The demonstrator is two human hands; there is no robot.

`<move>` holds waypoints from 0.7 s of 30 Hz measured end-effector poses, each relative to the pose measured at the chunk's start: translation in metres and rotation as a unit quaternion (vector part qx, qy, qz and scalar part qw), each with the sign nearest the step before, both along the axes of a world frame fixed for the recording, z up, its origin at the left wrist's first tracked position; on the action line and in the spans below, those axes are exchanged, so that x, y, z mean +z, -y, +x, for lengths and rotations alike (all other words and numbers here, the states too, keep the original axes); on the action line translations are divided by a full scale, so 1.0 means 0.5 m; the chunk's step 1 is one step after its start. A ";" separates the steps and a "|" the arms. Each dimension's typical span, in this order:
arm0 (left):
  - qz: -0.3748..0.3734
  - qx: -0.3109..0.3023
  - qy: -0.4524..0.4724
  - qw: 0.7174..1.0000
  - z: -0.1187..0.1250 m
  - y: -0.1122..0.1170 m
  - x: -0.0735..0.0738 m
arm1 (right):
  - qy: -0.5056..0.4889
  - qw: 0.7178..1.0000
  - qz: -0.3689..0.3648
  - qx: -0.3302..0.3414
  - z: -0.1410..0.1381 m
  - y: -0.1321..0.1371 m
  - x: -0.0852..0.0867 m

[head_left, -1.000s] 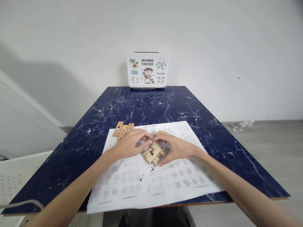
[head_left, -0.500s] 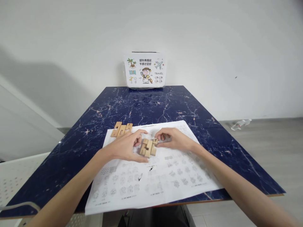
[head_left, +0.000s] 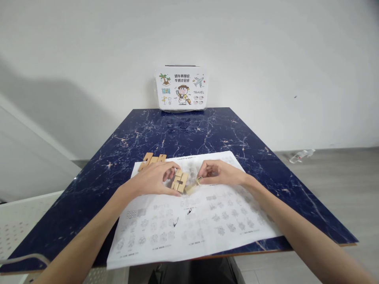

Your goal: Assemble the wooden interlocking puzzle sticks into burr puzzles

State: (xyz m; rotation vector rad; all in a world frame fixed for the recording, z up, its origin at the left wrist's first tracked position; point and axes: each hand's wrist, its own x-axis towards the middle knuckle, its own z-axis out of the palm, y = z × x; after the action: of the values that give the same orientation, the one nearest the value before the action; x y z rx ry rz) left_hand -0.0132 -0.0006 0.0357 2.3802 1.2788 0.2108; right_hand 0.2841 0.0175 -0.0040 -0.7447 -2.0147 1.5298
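Over the upper half of a printed sheet (head_left: 160, 244), my left hand (head_left: 155, 177) has its thumb and fingers closed around a small cluster of fitted wooden puzzle blocks (head_left: 179, 180). To its right, my right hand (head_left: 220, 172) pinches one end of a notched wooden puzzle piece (head_left: 192, 188), which is smeared by motion. Dark marking shows on that piece near my fingertips. The piece sits apart from the cluster or barely touches it; I cannot tell. Behind my left hand lie several more wooden pieces (head_left: 152, 159), partly hidden by it.
A white case with cartoon prints (head_left: 181, 88) stands at the far end of the blue marbled table (head_left: 189, 134), against the wall. Rows of small diagrams cover the sheet. A pale cable (head_left: 26, 256) crosses the near left corner. A clear plastic item (head_left: 301, 156) lies on the floor at right.
The marked piece has come away from the cluster's right side in my right hand and tilted. My left hand has closed on the cluster and shifted it slightly left.
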 end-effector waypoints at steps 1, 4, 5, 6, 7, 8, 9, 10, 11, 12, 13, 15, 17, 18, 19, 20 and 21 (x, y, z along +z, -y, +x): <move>-0.004 0.001 0.008 1.000 0.000 0.001 0.002 | -0.022 0.999 -0.026 0.001 -0.002 0.000 -0.002; 0.021 0.020 0.041 0.999 0.001 0.002 0.002 | -0.073 0.995 -0.068 -0.015 -0.011 0.004 -0.006; 0.036 0.035 0.056 0.997 0.003 0.002 0.000 | -0.080 0.994 -0.071 -0.025 -0.014 0.006 -0.006; 0.047 0.049 0.072 0.995 0.005 0.004 -0.002 | -0.083 0.993 -0.070 -0.038 -0.017 0.008 -0.005; 0.056 0.061 0.088 0.993 0.008 0.006 -0.005 | -0.086 0.993 -0.070 -0.051 -0.021 0.010 -0.004; 0.065 0.070 0.101 0.990 0.013 0.008 -0.009 | -0.089 0.991 -0.073 -0.063 -0.024 0.013 -0.004; 0.074 0.076 0.109 0.988 0.018 0.012 -0.013 | -0.096 0.990 -0.078 -0.074 -0.026 0.015 -0.003; 0.083 0.079 0.113 0.987 0.025 0.016 -0.017 | -0.106 0.988 -0.085 -0.080 -0.029 0.017 -0.004; 0.092 0.080 0.114 0.986 0.032 0.021 -0.022 | -0.116 0.985 -0.091 -0.083 -0.032 0.019 -0.005; 0.101 0.082 0.115 0.985 0.040 0.025 -0.028 | -0.125 0.984 -0.096 -0.084 -0.036 0.021 -0.006; 0.111 0.084 0.119 0.983 0.048 0.030 -0.034 | -0.130 0.983 -0.096 -0.085 -0.039 0.023 -0.008; 0.143 0.091 0.132 0.977 0.062 0.038 -0.049 | -0.130 0.983 -0.086 -0.095 -0.048 0.028 -0.013; 0.184 0.101 0.137 0.968 0.073 0.044 -0.063 | -0.122 0.983 -0.063 -0.118 -0.056 0.034 -0.016; 0.202 0.104 0.137 0.964 0.076 0.046 -0.069 | -0.117 0.984 -0.047 -0.130 -0.059 0.036 -0.017; 0.215 0.106 0.134 0.961 0.078 0.048 -0.073 | -0.111 0.984 -0.029 -0.140 -0.062 0.039 -0.017; 0.227 0.106 0.132 0.959 0.078 0.049 -0.077 | -0.107 0.983 -0.010 -0.148 -0.064 0.042 -0.017; 0.238 0.103 0.132 0.957 0.078 0.049 -0.078 | -0.103 0.982 0.010 -0.156 -0.065 0.045 -0.017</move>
State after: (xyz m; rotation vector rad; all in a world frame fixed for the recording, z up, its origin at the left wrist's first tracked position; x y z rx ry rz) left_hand 0.0259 -0.0254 -0.0035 2.4742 1.4691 0.9654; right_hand 0.2513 -0.0047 -0.0124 -0.8143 -1.6694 1.3433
